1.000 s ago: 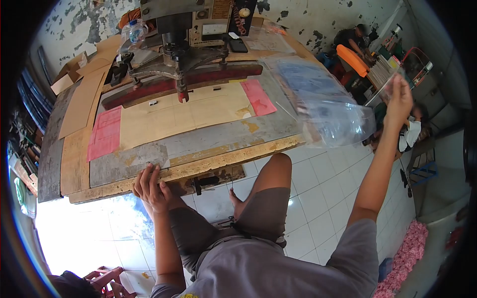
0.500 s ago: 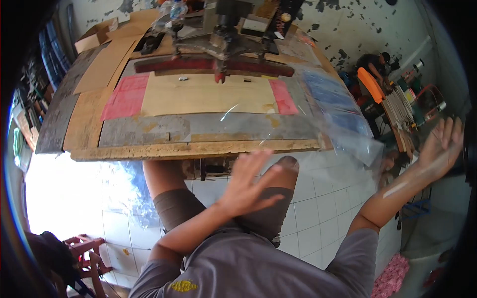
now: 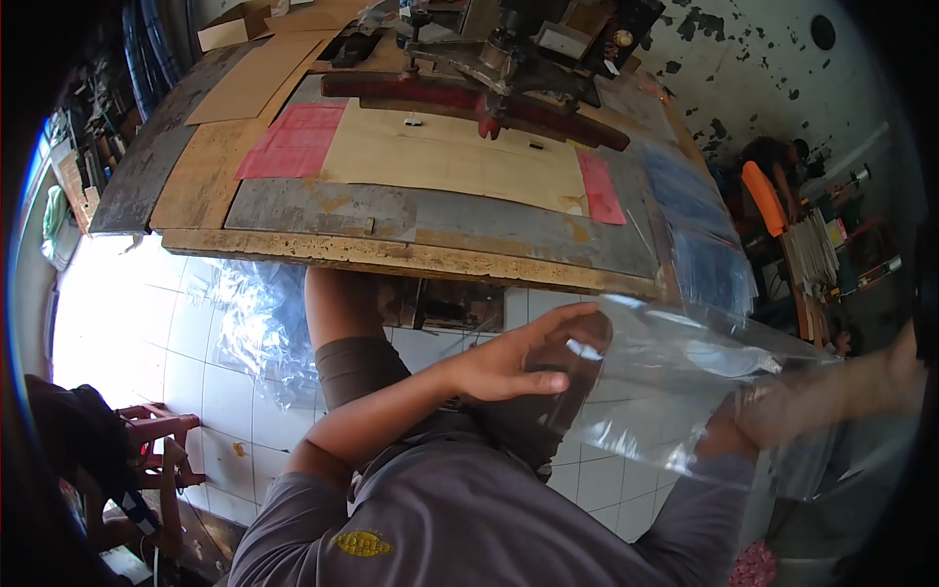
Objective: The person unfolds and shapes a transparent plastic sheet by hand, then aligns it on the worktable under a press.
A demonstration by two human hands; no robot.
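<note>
A clear plastic bag or sheet (image 3: 675,391) stretches over my lap, from beside my left hand to my right forearm. My left hand (image 3: 518,360) is at its left edge, thumb and fingers apart; whether the fingertips touch the plastic is unclear. At the far right edge of view, my right hand (image 3: 905,362) is blurred and partly cut off, with plastic hanging around the forearm. On the worktable (image 3: 391,249) ahead lies a cream sheet (image 3: 430,161) with pink pieces (image 3: 291,142) at both ends. A red-edged press bar (image 3: 469,108) hangs above it.
Stacked clear plastic bags (image 3: 699,225) lie on the table's right side. Cardboard (image 3: 259,83) covers the back left. More plastic (image 3: 259,328) hangs below the front edge. One person (image 3: 773,166) works at back right; another (image 3: 93,460) is at lower left.
The plastic has come down from the table's right side over my lap. My right hand has moved lower and outward; my left hand has shifted right. The view has tilted and shifted.
</note>
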